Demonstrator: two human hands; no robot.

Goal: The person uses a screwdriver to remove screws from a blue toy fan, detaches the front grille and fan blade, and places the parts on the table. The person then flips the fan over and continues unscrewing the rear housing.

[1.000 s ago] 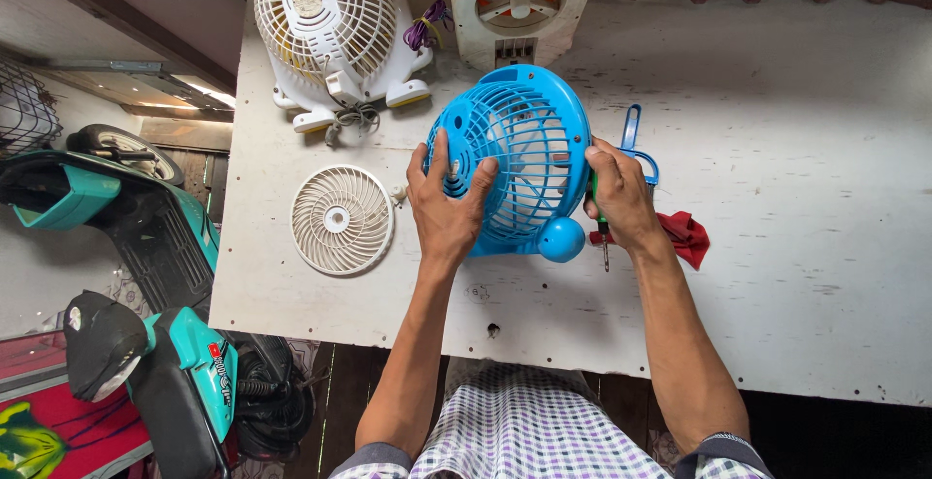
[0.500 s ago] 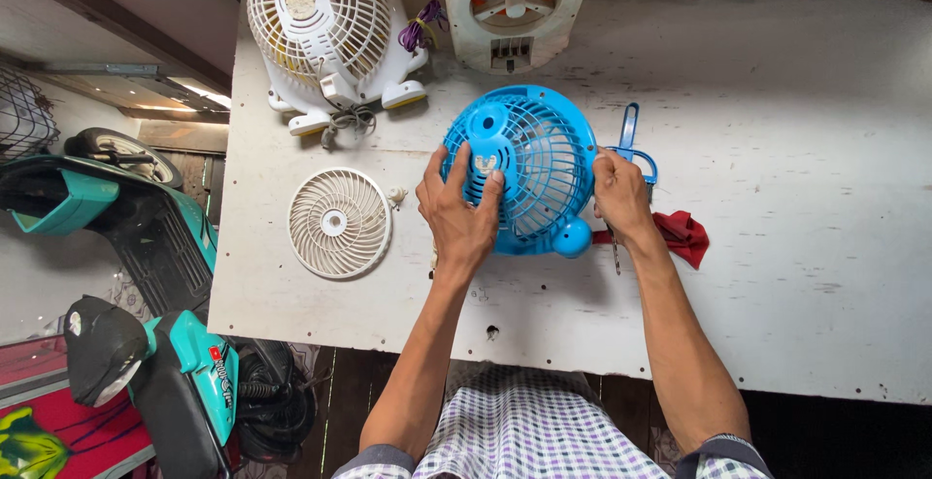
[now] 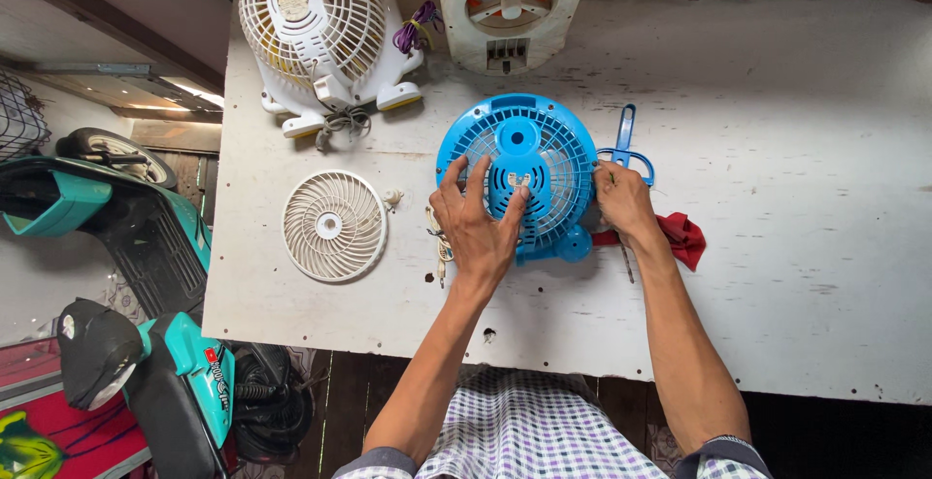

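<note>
A round blue plastic fan (image 3: 529, 164) lies flat, grille side down, on the white worktable (image 3: 777, 149), its rear housing facing up. My left hand (image 3: 478, 227) rests spread over its lower left part, fingers on the slotted back. My right hand (image 3: 623, 202) grips the fan's right rim. Under that hand lie a blue-handled tool (image 3: 623, 144) and a red cloth (image 3: 683, 236).
A loose white fan grille (image 3: 334, 225) lies left of the blue fan. A white fan (image 3: 320, 33) with a coiled cord and a cream fan housing (image 3: 513, 8) stand at the table's far edge. Teal scooters (image 3: 126, 246) stand left of the table.
The blue fan has been tipped from standing on edge to lying flat on the table. My left hand slid onto its back; my right hand stayed at its right rim.
</note>
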